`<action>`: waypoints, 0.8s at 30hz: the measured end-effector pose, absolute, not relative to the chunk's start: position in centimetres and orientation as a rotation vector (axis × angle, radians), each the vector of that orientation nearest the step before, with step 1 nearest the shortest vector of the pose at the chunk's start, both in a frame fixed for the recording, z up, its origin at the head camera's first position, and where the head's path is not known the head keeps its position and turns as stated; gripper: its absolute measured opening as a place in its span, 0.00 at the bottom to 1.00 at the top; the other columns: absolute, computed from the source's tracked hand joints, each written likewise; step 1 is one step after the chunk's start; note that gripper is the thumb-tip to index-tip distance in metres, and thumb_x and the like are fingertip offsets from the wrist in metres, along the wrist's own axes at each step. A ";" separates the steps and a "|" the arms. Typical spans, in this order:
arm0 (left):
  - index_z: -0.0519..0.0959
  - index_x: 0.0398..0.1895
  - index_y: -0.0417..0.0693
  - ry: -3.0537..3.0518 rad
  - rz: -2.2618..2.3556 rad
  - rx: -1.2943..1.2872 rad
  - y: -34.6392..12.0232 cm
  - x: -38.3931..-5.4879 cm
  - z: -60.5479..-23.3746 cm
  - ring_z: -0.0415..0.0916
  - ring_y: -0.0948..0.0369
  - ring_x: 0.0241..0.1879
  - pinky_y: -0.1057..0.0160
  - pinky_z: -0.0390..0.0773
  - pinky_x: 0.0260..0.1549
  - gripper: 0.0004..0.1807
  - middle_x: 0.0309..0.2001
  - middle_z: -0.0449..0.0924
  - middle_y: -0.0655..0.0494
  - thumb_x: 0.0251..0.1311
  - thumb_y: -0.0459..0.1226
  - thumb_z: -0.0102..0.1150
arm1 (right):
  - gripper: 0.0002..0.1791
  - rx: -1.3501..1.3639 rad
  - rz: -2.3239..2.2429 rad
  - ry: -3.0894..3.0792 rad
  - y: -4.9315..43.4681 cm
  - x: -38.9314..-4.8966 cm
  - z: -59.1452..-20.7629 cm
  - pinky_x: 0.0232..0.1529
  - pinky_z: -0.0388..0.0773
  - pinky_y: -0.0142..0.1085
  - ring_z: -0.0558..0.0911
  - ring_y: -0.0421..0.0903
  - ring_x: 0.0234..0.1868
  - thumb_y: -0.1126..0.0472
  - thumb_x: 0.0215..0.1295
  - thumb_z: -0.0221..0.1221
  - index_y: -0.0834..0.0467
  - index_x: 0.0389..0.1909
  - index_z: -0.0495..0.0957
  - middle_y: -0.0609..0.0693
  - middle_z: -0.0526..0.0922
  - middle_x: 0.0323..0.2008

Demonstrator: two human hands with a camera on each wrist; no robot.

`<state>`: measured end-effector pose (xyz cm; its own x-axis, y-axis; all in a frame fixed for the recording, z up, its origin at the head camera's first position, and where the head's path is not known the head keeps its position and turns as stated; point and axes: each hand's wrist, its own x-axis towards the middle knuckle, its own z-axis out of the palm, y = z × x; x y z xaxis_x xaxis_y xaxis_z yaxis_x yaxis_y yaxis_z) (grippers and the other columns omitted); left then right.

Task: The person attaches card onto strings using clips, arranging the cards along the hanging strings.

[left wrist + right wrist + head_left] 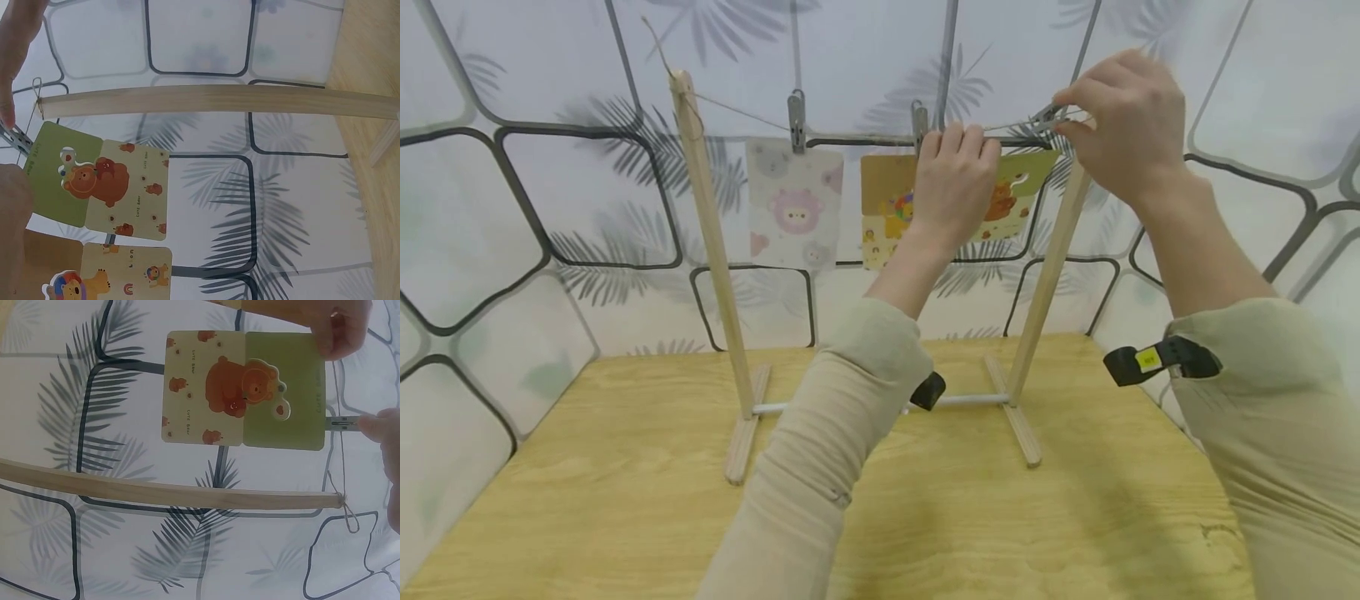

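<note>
A green and cream card with a brown bear [219, 394] hangs at the string [341, 456]. My left hand [955, 179] pinches its upper corner, as the right wrist view shows. With thumb and fingers my right hand [1131, 125] squeezes a grey clothespin [342, 423] whose tip is at the card's top edge. Left of it, partly behind my left hand, hangs a lion card [887, 179] under a second clothespin [919, 117]. Farther left, a third clothespin [797, 121] holds a pale card with a pink animal face [795, 212].
The string runs between a left wooden post [707, 225] and a right wooden post [1051, 283]. A white crossbar [962, 401] joins their feet [1022, 437] on the wood-grain table [625, 467]. Leaf-patterned fabric [617, 308] stands behind.
</note>
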<state>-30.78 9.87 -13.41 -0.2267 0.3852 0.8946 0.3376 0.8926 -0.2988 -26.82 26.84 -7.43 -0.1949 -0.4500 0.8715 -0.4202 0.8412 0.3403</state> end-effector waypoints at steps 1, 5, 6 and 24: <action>0.78 0.36 0.51 -1.831 0.047 -0.539 9.8 -30.8 -13.5 0.69 0.57 0.41 0.62 0.64 0.43 0.20 0.40 0.76 0.57 0.66 0.30 0.31 | 0.08 0.652 -0.019 -1.822 26.8 -26.8 -7.6 0.46 0.70 0.48 0.75 0.58 0.42 0.68 0.54 0.63 0.66 0.35 0.81 0.61 0.82 0.34; 0.78 0.36 0.51 -1.822 0.034 -0.537 9.8 -30.9 -13.5 0.69 0.57 0.41 0.61 0.64 0.44 0.21 0.39 0.77 0.57 0.66 0.30 0.30 | 0.09 0.632 0.007 -1.844 26.9 -26.7 -7.8 0.45 0.71 0.49 0.75 0.58 0.42 0.68 0.54 0.64 0.66 0.36 0.81 0.61 0.82 0.35; 0.78 0.36 0.51 -1.825 0.031 -0.536 9.8 -30.9 -13.4 0.69 0.57 0.41 0.61 0.64 0.44 0.21 0.39 0.77 0.57 0.66 0.30 0.30 | 0.09 0.626 0.016 -1.849 26.9 -26.7 -7.8 0.45 0.71 0.49 0.75 0.58 0.42 0.67 0.54 0.64 0.66 0.36 0.81 0.61 0.82 0.35; 0.80 0.33 0.50 -1.870 0.017 -0.468 10.4 -30.4 -12.7 0.69 0.57 0.41 0.62 0.65 0.44 0.20 0.36 0.76 0.57 0.63 0.29 0.34 | 0.10 0.637 0.083 -1.928 27.2 -26.1 -7.3 0.44 0.71 0.49 0.75 0.56 0.43 0.69 0.52 0.66 0.65 0.36 0.82 0.61 0.82 0.35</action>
<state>-30.41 10.40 -12.68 -0.2695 0.3263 0.9060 0.3096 0.9203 -0.2393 -26.08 27.24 -7.25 -0.3035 -0.3934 0.8678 -0.4665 0.8555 0.2247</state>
